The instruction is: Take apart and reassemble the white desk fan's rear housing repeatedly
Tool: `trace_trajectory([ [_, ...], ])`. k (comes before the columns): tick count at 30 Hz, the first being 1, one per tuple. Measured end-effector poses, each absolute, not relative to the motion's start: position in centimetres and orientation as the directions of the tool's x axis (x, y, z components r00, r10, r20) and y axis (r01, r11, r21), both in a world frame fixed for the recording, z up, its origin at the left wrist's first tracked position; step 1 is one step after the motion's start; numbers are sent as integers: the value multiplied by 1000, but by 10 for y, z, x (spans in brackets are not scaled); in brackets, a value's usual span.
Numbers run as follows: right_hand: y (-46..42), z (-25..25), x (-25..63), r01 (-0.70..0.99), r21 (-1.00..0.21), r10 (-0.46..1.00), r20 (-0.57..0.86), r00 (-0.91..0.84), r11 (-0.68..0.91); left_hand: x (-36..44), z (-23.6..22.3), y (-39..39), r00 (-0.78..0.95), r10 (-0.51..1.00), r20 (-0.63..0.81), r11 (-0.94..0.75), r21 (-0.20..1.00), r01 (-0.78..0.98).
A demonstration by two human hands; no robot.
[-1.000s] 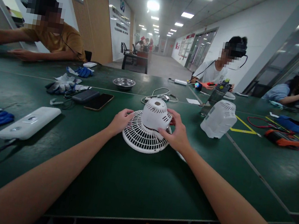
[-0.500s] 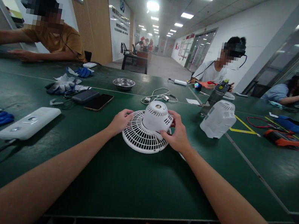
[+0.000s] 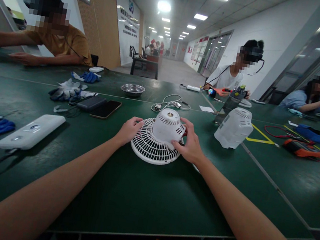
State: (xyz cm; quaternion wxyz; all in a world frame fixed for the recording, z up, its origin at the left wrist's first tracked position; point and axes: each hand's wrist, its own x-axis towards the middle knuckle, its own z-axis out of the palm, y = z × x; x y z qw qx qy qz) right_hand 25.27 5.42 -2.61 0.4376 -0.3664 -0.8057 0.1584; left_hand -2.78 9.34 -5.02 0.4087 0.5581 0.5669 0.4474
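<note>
Housing [image 3: 164, 130] stands upright on the grille [image 3: 153, 160], in from the desk's [image 3: 146, 199] near edge — right hand [image 3: 191, 145] nearer, thumb and fingers gripping its right side — left hand [image 3: 128, 131] pinching the grille's left rim.

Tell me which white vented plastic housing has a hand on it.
The rounded housing on the circular white plastic grille: the right hand is on its side. The other housing, beside the transparent bottle, stands untouched.
</note>
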Motion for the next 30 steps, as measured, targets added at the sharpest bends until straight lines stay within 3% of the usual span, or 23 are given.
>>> trace_trajectory([
  [5, 54, -23, 254, 431, -579, 721, 583, -375, 692, -29, -49, 93, -38, 997, 68, -50, 930, 365],
  [9, 52, -22, 254, 425, -581, 720, 581, -379, 694, -30, -45, 91, 5, 939, 344, -276, 746, 606],
  [12, 52, -23, 253, 426, -597, 732, 577, -362, 680, -29, -42, 85, 214, 852, 477, -495, 605, 623],
  [16, 55, -26, 252, 425, -638, 766, 546, -339, 643, -25, -37, 76, 417, 792, 446, -608, 525, 595],
  [26, 52, -21, 255, 379, -576, 688, 567, -453, 724, -18, -22, 68, 478, 778, 408, -628, 501, 595],
  [30, 49, -21, 250, 420, -602, 733, 532, -423, 679, -15, -22, 68, 462, 792, 398, -610, 511, 606],
])
